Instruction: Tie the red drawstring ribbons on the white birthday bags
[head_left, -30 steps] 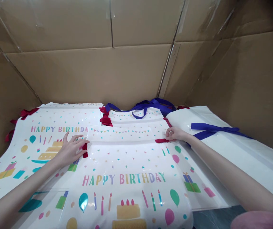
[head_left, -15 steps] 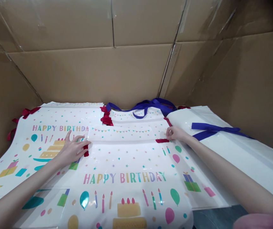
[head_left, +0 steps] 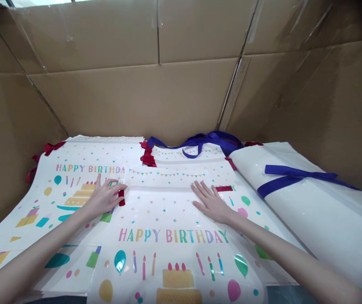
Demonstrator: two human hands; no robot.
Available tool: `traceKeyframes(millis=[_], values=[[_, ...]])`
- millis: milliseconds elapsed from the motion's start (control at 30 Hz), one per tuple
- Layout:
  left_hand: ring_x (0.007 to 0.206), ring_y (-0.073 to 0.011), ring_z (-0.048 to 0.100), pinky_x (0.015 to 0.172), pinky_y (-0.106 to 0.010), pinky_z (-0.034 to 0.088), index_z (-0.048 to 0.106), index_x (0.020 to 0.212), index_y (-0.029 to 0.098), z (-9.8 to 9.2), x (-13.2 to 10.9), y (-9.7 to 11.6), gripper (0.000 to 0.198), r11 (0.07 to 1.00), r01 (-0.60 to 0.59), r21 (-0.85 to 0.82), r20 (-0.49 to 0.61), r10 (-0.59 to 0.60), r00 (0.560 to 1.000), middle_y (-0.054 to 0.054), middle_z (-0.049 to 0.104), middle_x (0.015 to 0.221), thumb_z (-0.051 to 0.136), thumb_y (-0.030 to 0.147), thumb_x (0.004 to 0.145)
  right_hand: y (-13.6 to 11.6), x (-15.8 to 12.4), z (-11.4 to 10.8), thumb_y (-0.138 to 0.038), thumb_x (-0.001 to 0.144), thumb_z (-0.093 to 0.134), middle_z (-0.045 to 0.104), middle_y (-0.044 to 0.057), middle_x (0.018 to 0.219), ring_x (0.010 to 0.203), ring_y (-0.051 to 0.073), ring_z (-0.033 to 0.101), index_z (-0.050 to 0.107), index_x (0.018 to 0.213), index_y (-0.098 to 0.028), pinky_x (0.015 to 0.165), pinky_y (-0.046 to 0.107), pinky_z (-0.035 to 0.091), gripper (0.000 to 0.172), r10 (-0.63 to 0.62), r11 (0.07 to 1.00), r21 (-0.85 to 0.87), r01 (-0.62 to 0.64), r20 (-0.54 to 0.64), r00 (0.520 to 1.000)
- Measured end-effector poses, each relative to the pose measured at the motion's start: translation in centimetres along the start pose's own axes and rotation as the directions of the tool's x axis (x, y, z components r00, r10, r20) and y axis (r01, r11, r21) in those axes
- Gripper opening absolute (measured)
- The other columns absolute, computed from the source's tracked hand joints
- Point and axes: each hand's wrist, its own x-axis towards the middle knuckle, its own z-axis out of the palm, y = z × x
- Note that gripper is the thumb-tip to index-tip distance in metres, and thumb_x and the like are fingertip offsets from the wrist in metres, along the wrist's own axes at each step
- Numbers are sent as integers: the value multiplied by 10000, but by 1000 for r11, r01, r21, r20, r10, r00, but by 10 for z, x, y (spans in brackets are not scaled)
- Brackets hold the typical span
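Observation:
A glossy white birthday-print sheet (head_left: 162,207) lies in front of me, showing "HAPPY BIRTHDAY", balloons, candles and a cake. At its left edge, my left hand (head_left: 106,196) has a fingertip and thumb closed around a short red ribbon (head_left: 122,197), its other fingers stretched out. My right hand (head_left: 211,202) rests flat on the sheet's upper right part with fingers spread, holding nothing. Just beyond its fingertips, a second red ribbon (head_left: 224,188) lies at the sheet's right edge. The sheet's bottom runs out of view.
More printed sheets (head_left: 89,156) with red bows (head_left: 53,147) are stacked at the left. A loose purple ribbon (head_left: 200,141) lies at the back. At the right is a folded white bundle (head_left: 310,219) tied with purple ribbon (head_left: 298,174). Tall cardboard walls (head_left: 120,101) enclose the back and sides.
My right hand has let go of the red ribbon at the right edge and moved left, flattening onto the sheet. My left hand stays at the left ribbon. The view has shifted slightly.

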Motion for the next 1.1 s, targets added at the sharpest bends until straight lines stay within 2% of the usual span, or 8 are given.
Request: traceKeyframes(millis=[100, 267, 367, 467, 667, 900, 1000, 1100], values=[[1222, -282, 438, 1055, -658, -68, 543, 1162, 286, 3, -2, -2, 321, 1000, 14, -7, -9, -14, 1000, -45, 656, 1125, 464, 410, 877, 0, 0, 5, -580, 925, 201, 72, -4, 1547, 1415, 297, 41, 40, 1487, -347, 1096, 621, 65, 629, 22, 999, -44, -24, -47, 999], [1254, -301, 403, 1045, -678, -57, 520, 1222, 298, 6, -7, -3, 387, 999, 17, -31, -10, -17, 1000, -55, 627, 1182, 475, 442, 866, -2, 1, 8, -562, 925, 238, 89, -7, 1545, 1410, 308, 70, 50, 1485, -358, 1094, 628, 68, 625, 12, 997, -69, -18, -97, 995], [1265, -309, 387, 1035, -692, -51, 499, 1241, 301, 8, -10, -3, 404, 999, 13, -38, -6, -14, 1000, -57, 608, 1218, 482, 448, 864, -2, 1, 7, -561, 927, 230, 81, 4, 1545, 1414, 287, 45, 78, 1491, -327, 1115, 590, 52, 630, 7, 996, -82, -15, -87, 996], [1279, -311, 368, 1033, -695, -25, 458, 1274, 295, 7, -12, -3, 437, 999, 20, -44, 2, -20, 1000, -61, 584, 1254, 476, 461, 870, -1, 0, 7, -568, 926, 224, 67, 15, 1546, 1416, 260, 16, 107, 1495, -293, 1140, 519, 97, 642, -1, 997, -78, -4, -73, 997], [1314, -331, 327, 1033, -689, -47, 372, 1370, 296, 4, -9, -3, 533, 998, 37, -43, 64, -34, 997, -95, 520, 1335, 452, 487, 880, 0, 1, 9, -574, 920, 245, 74, -5, 1547, 1414, 275, 22, 120, 1490, -324, 1142, 506, 128, 635, 4, 997, -72, -11, -100, 995], [1250, -315, 396, 1029, -679, -71, 425, 1341, 320, -3, -4, -4, 510, 1000, 7, -25, 111, -4, 994, -62, 584, 1260, 478, 474, 858, 14, -2, 11, -619, 898, 243, 26, -7, 1553, 1413, 283, 13, 104, 1489, -335, 1140, 492, 144, 670, 32, 999, -38, -34, -66, 997], [1179, -304, 451, 1045, -653, -58, 502, 1269, 314, -12, 5, -1, 463, 999, -34, -13, 135, 36, 990, -41, 660, 1102, 514, 455, 829, 32, -3, 8, -625, 892, 219, 53, 46, 1556, 1416, 290, 24, 126, 1497, -270, 1134, 509, 131, 707, 118, 992, -45, -119, -29, 993], [1102, -294, 488, 1048, -642, -35, 560, 1185, 291, -20, 27, 1, 405, 997, -78, 5, 151, 77, 986, -37, 680, 996, 519, 460, 820, 45, 12, -4, -591, 896, 238, 126, 111, 1547, 1417, 321, 37, 215, 1483, -196, 1111, 564, 107, 708, 189, 977, -86, -194, -72, 979]])
